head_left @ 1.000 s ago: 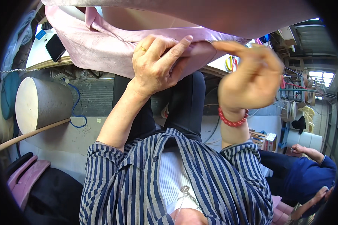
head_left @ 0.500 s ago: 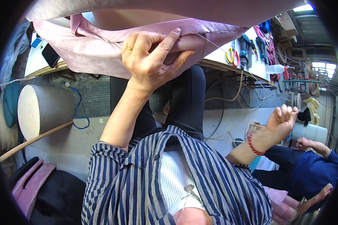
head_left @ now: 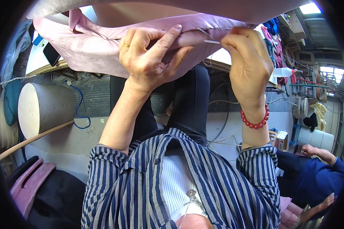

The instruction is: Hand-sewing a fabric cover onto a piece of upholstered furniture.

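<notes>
A pink cloth is stretched across the top of the head view, folded over at its near edge. My left hand grips that folded edge, thumb on top and a ring on one finger. My right hand, with a red bead bracelet at the wrist, pinches a thin needle whose tip points into the fold right beside my left thumb. A fine thread runs from the needle along the cloth. My striped shirt sleeves and dark trousers fill the lower middle.
A large pale cylinder with a wooden stick lies at left. A dark phone rests on the white table. Another person in a blue sleeve sits at lower right. Shelves with tools and a white bottle stand at right.
My right hand swung out low to the right, drawing the thread, and has now come back up to the cloth's edge with the needle. My left hand kept its grip on the fold.
</notes>
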`<state>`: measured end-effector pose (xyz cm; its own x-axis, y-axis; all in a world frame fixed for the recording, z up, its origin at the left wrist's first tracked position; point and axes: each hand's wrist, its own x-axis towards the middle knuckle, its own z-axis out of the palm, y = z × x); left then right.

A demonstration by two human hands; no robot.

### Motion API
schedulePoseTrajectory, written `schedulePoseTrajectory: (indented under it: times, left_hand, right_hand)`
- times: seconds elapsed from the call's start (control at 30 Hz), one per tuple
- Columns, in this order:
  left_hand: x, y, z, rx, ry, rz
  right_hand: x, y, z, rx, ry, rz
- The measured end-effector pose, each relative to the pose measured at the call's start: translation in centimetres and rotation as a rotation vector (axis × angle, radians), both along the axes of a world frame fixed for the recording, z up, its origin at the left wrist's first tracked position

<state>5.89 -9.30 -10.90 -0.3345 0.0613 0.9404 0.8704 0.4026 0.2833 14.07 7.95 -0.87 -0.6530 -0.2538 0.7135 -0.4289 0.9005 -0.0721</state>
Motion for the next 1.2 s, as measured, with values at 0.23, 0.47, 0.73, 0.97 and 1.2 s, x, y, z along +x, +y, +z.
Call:
schedulePoseTrajectory:
  times: [0.23, 0.47, 0.73, 0.97, 1.2]
  left_hand:
    - [-0.3, 0.1, -0.3, 0.015, 0.032, -0.002]
    - [0.1, 0.1, 0.2, 0.010, 0.009, 0.001]
    - [0.0, 0.2, 0.0, 0.032, 0.032, -0.011]
    - [-0.1, 0.2, 0.0, 0.039, 0.061, -0.030]
    - [0.1, 0.1, 0.2, 0.032, 0.036, -0.038]
  right_hand:
    - [-0.6, 0.0, 0.6, 0.247, -0.026, -0.083]
    - [-0.4, -0.4, 1.2, 0.378, -0.059, -0.122]
    - [-0.6, -0.4, 0.7, 0.364, -0.034, -0.112]
    - [-1.2, 0.1, -0.6, 0.198, 0.038, -0.067]
    - [-1.8, 0.1, -1.2, 0.181, 0.144, -0.012]
